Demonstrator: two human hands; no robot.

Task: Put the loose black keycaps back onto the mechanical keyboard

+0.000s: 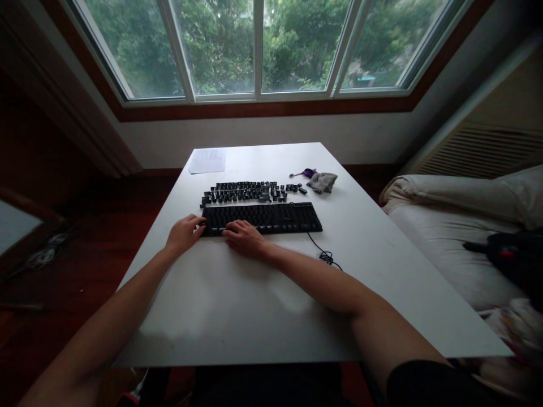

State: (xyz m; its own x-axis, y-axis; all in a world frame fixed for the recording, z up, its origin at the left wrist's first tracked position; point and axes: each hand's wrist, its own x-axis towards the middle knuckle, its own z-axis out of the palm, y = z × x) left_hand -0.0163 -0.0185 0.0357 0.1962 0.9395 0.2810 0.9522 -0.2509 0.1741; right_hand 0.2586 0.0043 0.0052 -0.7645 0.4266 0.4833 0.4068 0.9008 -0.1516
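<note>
two hands were at the keyboard (pixel 271 218), which lay across the middle of the table (pixel 237 316), towards its far half. left hand (pixel 183 233) sat at its left end, fingers curled against the corner; whether they gripped it could not be told. right hand (pixel 245 237) lay over the front-left keys, fingers loose and flat, grasping nothing. loose keycaps (pixel 246 192) stood in rows just behind the keyboard. cable (pixel 324 254) ran off its right front corner into a small coil. cloth (pixel 322 181) and purple tool (pixel 309 172) lay behind right, paper (pixel 207 160) far left. risk, judged: pushing the keyboard away would drive it into the keycaps and scatter the rows; a sideways drag could snag the cable.
</note>
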